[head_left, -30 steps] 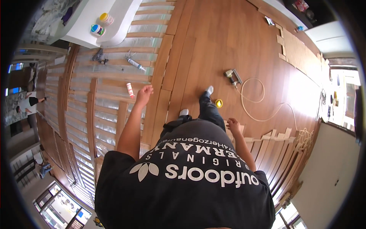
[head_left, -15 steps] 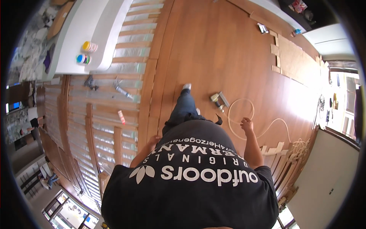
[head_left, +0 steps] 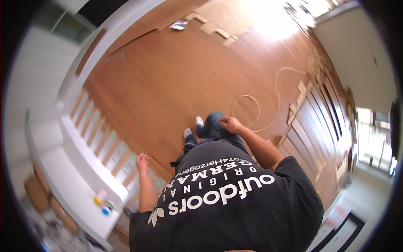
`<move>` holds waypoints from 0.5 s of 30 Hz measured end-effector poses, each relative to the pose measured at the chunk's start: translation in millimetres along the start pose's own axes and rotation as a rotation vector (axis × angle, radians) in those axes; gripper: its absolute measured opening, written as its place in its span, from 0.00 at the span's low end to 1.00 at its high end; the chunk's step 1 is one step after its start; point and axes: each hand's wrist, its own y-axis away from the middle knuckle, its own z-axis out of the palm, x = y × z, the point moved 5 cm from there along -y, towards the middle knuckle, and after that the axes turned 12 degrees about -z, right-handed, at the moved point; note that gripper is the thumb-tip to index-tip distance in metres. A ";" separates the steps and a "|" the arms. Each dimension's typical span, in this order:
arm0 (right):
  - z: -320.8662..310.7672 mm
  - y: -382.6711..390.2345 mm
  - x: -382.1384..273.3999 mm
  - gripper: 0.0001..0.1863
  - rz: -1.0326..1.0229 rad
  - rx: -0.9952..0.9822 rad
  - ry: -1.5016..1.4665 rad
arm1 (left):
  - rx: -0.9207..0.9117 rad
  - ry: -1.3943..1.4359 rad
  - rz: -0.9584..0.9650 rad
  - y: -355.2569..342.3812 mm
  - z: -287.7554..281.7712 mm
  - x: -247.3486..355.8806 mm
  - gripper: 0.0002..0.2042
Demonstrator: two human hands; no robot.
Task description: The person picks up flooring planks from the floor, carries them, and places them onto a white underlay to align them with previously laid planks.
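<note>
1. Right hand (head_left: pixel 231 124): in front of the bent thigh, fingers bent, palm hidden; no item seen, can't tell if fully closed. Likely just carried loose.
2. Left hand (head_left: pixel 142 161): out to the side over the wooden strips (head_left: pixel 103 140), fingers loosely uncurled, nothing visible in it. Arm probably out for balance.
3. Hose (head_left: pixel 276 80): nearest thing to right hand, apart from it; 1 loop on the finished floor (head_left: pixel 159 80), far end at a tangle by the boards (head_left: pixel 310 113). Slack presumably gives reach.
4. Strips: spaced in a row, shiny sheeting between; look like supports for flooring.
5. Boards: side by side at right, maybe laid out for easy picking.
6. White ledge (head_left: pixel 84 172): left, beyond strips. Holds 2 tubs, yellow-topped tub (head_left: pixel 98 199) and blue-topped tub (head_left: pixel 108 208), blurred; perhaps parked there off the floor.
</note>
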 end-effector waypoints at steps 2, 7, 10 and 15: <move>-22.9 -8.1 16.0 0.17 0.002 0.102 -0.101 | -0.020 -0.036 0.006 -28.1 30.0 69.1 0.12; -78.6 -8.0 136.5 0.15 0.285 0.171 -0.101 | -0.459 -0.347 0.023 -58.4 204.1 182.9 0.12; -140.5 18.0 216.9 0.16 0.727 0.224 0.084 | -0.520 -0.580 -0.038 -72.0 312.9 204.9 0.06; -227.4 49.3 246.0 0.16 0.768 0.580 -0.047 | -0.784 -1.309 0.235 -85.1 478.5 294.6 0.07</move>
